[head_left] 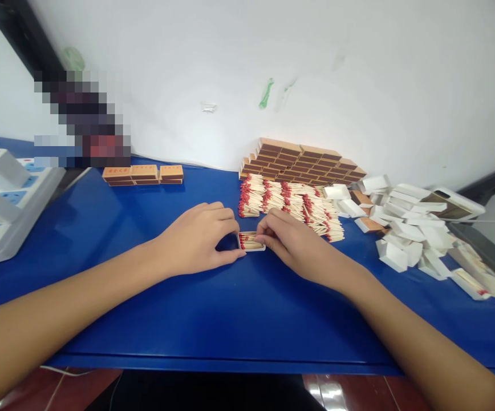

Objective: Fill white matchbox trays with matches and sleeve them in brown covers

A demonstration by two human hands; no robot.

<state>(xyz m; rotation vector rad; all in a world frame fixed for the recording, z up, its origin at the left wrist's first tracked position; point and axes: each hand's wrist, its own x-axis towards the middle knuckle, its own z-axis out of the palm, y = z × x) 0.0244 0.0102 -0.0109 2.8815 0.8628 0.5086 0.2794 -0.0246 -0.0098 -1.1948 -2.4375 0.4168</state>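
Note:
A small white matchbox tray (255, 249) lies on the blue table between my two hands, with red-headed matches (248, 240) in it, heads to the left. Thumb and fingers of my left hand (202, 237) are closed around the tray's left end. My right hand (292, 240) has its fingertips pinched together at the right end, on the pale stick ends of the matches; the fingers partly cover them. Just beyond my right hand lies a wide pile of loose matches (292, 200), laid in rough rows with red heads to the left.
Closed matchboxes are stacked (303, 162) against the white wall, and a short row of matchboxes (142, 174) stands at back left. White empty trays (414, 222) are heaped at right, near a phone (461, 202). A white power strip (20, 194) with plugs sits far left.

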